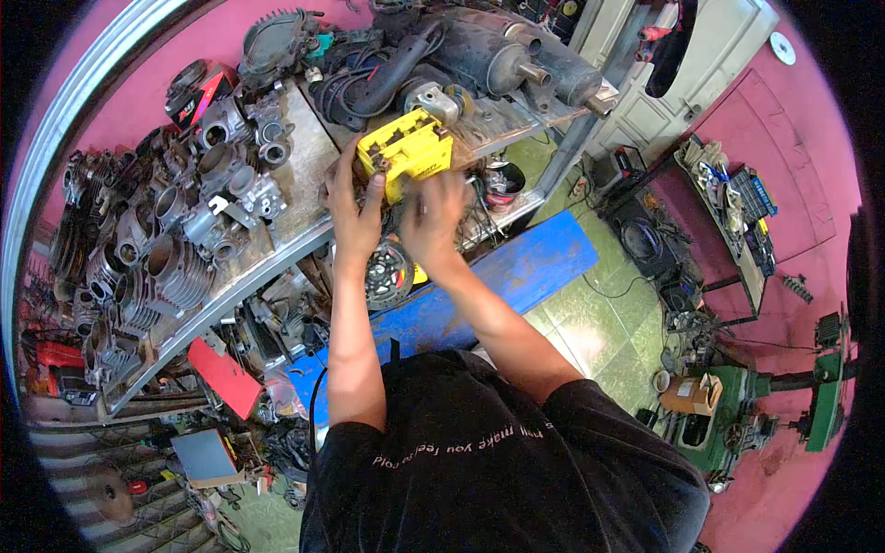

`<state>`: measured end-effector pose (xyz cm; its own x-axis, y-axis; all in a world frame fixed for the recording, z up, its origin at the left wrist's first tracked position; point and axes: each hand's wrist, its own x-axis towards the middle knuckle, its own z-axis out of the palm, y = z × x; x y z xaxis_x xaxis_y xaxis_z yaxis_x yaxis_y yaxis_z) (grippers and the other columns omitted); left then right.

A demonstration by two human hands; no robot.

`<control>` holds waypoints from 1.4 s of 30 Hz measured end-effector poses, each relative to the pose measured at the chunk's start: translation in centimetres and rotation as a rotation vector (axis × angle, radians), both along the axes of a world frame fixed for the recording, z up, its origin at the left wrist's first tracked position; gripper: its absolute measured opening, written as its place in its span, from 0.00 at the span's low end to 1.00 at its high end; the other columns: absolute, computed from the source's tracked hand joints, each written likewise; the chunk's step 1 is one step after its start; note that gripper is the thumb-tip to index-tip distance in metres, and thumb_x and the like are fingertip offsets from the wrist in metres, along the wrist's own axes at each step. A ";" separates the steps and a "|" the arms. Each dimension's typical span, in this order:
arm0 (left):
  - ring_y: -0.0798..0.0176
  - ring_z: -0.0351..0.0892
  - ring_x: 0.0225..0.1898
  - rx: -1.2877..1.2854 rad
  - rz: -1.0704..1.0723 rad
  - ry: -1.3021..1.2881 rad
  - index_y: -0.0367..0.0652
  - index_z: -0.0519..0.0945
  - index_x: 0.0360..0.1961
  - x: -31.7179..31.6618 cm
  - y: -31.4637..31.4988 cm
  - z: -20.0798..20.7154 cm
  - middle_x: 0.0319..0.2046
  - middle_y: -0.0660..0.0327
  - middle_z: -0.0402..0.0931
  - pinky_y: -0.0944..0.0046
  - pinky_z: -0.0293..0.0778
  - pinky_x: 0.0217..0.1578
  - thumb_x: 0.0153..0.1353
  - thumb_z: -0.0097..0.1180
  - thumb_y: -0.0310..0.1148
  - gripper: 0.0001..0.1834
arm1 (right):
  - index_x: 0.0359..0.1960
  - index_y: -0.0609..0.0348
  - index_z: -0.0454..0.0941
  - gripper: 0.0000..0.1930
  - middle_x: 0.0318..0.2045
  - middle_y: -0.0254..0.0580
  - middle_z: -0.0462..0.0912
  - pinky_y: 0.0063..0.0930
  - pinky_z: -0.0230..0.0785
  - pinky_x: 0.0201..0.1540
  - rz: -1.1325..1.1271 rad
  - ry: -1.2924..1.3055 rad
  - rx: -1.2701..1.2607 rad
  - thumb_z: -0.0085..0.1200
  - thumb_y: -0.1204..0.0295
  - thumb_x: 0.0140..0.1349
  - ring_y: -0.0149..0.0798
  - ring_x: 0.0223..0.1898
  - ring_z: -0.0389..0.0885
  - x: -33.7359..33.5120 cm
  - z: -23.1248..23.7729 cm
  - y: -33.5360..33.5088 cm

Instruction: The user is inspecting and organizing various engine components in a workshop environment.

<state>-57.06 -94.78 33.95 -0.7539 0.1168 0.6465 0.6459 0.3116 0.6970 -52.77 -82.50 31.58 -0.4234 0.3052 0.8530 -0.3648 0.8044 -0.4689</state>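
Observation:
A yellow block that looks like a small vehicle battery [406, 147], with dark recesses along its top, is at the front edge of the metal workbench [309, 134]. My left hand [353, 207] grips its left side, thumb at the front and fingers round the outer side. Close to the battery's lower front is my right hand [437, 214], smeared by motion; its fingers cannot be read, nor whether it touches the battery. Just behind the battery lies a metal engine part [433, 100].
Engine cylinders [175, 267] and carburetor-like parts [244, 194] crowd the bench's left. Black mufflers [502, 60] lie at the back. Below are a blue board [544, 253] and a dark wheel-like disc [387, 276]. A green machine [728, 419] stands at the right.

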 end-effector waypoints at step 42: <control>0.45 0.64 0.65 -0.059 0.037 -0.095 0.56 0.80 0.63 -3.1 0.9 1.3 0.60 0.53 0.80 0.46 0.54 0.69 0.77 0.53 0.45 0.18 | 0.37 0.54 0.80 0.08 0.36 0.45 0.75 0.53 0.59 0.52 0.005 -0.100 0.124 0.62 0.77 0.56 0.54 0.44 0.73 1.8 -2.1 1.0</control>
